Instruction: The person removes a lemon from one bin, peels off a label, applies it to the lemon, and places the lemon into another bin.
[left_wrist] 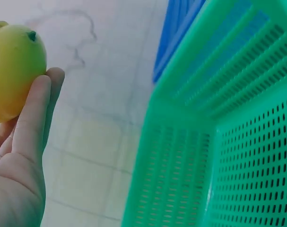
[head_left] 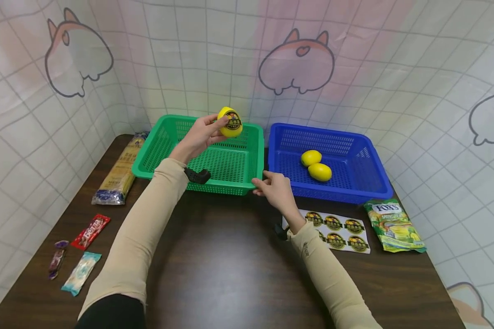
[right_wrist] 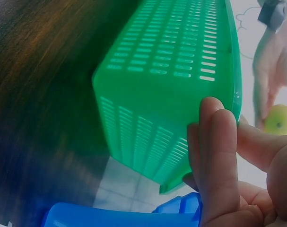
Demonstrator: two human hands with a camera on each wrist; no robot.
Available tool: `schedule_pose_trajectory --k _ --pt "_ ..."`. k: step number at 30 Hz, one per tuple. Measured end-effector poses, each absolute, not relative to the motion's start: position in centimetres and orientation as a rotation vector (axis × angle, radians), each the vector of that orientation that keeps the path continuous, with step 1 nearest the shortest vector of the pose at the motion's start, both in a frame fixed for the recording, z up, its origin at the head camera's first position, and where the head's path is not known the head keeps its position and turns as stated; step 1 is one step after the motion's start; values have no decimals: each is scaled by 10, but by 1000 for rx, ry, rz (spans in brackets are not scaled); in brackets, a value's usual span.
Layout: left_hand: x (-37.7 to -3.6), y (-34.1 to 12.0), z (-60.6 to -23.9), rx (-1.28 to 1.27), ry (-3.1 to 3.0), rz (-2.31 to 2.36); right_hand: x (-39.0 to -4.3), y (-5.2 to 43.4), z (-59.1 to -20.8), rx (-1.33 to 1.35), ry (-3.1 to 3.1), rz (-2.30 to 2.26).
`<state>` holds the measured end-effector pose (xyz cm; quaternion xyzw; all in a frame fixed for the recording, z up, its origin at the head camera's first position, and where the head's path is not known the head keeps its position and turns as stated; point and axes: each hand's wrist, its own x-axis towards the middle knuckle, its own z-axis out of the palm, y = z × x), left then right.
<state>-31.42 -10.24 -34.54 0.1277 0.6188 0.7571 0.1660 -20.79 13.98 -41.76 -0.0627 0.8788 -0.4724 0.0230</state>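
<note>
Two baskets stand side by side at the back of the table [head_left: 230, 274], the left basket [head_left: 156, 151] just beside the right basket [head_left: 366, 160], which holds two lemons [head_left: 316, 165]. A sticker sheet [head_left: 346, 228] lies before the right basket, a snack bag [head_left: 393, 225] to its right. A noodle packet [head_left: 121, 171] lies left of the left basket, three small wrappers [head_left: 79, 256] nearer the front edge

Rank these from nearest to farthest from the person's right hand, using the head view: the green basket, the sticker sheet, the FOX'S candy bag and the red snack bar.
1. Green basket: the right hand touches its near right corner.
2. Sticker sheet: just right of the wrist.
3. FOX'S candy bag: farther right, past the sheet.
4. Red snack bar: far left of the table.
</note>
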Motion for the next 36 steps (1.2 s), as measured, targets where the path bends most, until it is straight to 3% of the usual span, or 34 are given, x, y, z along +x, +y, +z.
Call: schedule_pose_trajectory --k 15,27,36 --pt "-362 -111 -346 133 1970 1979 -208 143 -414 -200 2754 -1417" --pt "-381 -146 -392 99 2492 1051 -210 141 -417 -197 2775 -1391" --pt "-389 -152 -415 -56 2535 663 -208 142 -417 -143 2753 -1417"
